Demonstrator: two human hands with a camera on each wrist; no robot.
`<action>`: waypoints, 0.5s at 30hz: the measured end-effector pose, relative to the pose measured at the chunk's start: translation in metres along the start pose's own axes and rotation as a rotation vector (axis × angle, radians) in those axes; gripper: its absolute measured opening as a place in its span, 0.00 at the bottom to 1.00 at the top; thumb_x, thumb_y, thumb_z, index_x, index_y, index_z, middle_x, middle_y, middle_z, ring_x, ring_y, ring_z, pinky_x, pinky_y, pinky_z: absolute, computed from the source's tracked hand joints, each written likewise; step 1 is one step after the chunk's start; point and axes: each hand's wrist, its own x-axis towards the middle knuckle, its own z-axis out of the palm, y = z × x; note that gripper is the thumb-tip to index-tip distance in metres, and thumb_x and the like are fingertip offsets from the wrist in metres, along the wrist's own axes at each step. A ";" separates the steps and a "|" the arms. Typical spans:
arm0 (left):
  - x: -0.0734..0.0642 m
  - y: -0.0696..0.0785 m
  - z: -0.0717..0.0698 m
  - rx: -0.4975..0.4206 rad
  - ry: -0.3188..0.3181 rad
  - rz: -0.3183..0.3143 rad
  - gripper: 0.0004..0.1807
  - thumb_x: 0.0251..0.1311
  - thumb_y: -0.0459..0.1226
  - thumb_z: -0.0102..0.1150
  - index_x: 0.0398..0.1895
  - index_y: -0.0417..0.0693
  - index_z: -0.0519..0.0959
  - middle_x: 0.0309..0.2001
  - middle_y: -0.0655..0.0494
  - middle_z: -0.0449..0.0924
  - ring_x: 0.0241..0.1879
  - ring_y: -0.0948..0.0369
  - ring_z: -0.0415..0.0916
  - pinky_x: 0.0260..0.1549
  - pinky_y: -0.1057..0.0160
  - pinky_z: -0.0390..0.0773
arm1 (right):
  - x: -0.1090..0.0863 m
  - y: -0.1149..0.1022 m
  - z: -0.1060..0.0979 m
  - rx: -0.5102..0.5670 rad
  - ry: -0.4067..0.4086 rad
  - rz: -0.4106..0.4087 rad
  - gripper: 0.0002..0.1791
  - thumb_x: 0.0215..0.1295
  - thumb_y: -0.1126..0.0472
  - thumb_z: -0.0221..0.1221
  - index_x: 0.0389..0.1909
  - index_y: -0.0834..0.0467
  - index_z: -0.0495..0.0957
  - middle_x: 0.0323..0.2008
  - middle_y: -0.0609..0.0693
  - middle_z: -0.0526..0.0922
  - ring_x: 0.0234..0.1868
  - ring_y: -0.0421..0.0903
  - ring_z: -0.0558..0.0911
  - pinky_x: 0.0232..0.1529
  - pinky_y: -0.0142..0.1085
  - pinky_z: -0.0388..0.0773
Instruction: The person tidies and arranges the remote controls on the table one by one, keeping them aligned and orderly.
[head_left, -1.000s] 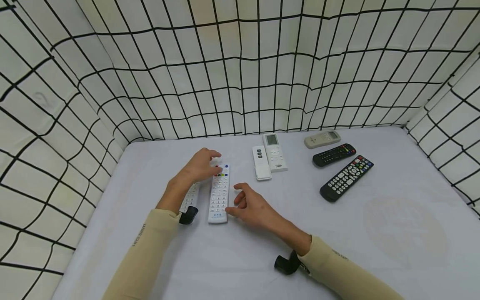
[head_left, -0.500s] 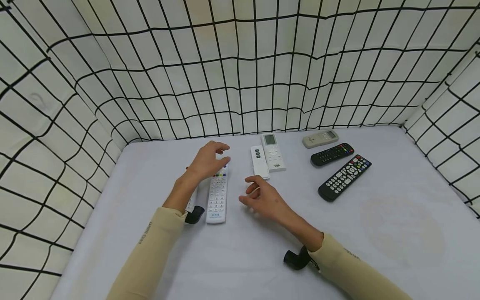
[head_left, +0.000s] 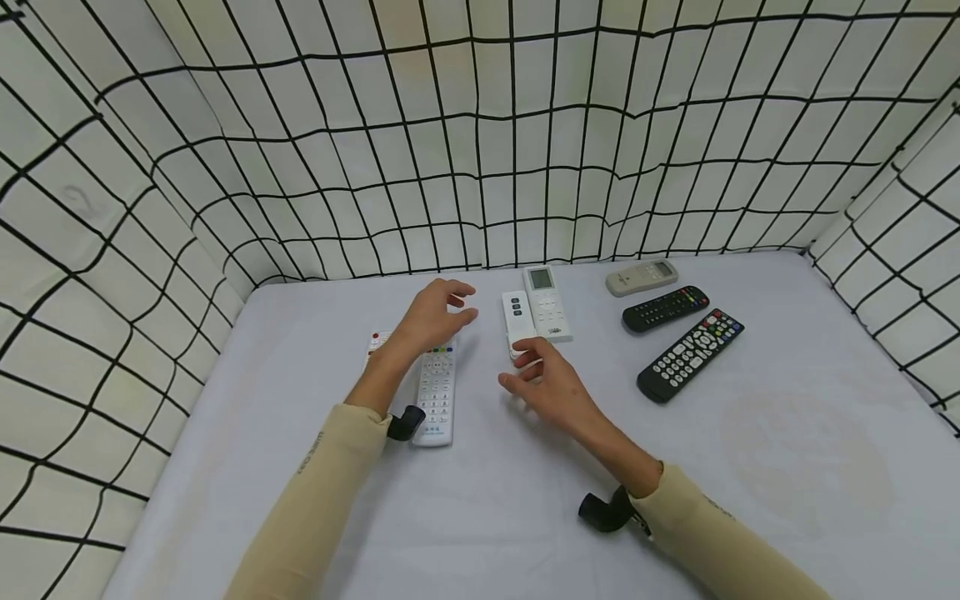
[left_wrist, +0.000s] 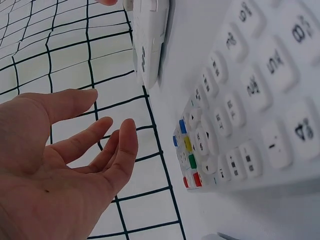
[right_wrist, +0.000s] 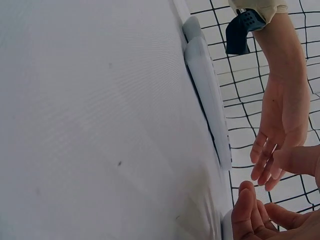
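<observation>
My left hand (head_left: 433, 319) hovers over the top end of a long white remote control (head_left: 435, 396), fingers loosely bent with nothing between them. A second white remote (head_left: 377, 339) lies to its left, mostly covered by my left wrist. Also empty, my right hand (head_left: 553, 385) is over the lower end of a slim white remote with a few dark buttons (head_left: 517, 308). Beside that one lies a white remote with a grey screen (head_left: 546, 302). In the left wrist view, the long remote's keys (left_wrist: 252, 85) fill the right side, apart from the relaxed fingers (left_wrist: 127, 140).
At the right lie a beige remote (head_left: 641, 278), a small black remote (head_left: 665, 309) and a larger black remote (head_left: 691, 356). A black net (head_left: 480, 175) before white sheeting borders the white-covered table (head_left: 787, 467) at the back and sides.
Both hands have moved to the right and away from me, the left off the long white remote's top, the right from its lower edge to the slim white remote. The remotes stay put.
</observation>
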 end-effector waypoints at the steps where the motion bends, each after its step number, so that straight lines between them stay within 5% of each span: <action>1: 0.001 0.001 0.001 0.001 -0.003 -0.001 0.26 0.74 0.41 0.59 0.71 0.43 0.74 0.69 0.42 0.72 0.68 0.45 0.74 0.62 0.47 0.79 | 0.000 0.000 -0.001 0.003 0.006 0.004 0.32 0.68 0.56 0.69 0.69 0.58 0.70 0.57 0.56 0.80 0.51 0.49 0.84 0.41 0.36 0.82; 15: 0.007 0.001 0.011 0.002 -0.069 -0.006 0.28 0.74 0.43 0.59 0.73 0.42 0.72 0.71 0.40 0.70 0.69 0.45 0.73 0.61 0.48 0.80 | 0.003 0.006 -0.011 0.018 0.037 0.042 0.32 0.69 0.57 0.68 0.70 0.58 0.68 0.57 0.57 0.78 0.53 0.52 0.83 0.38 0.35 0.83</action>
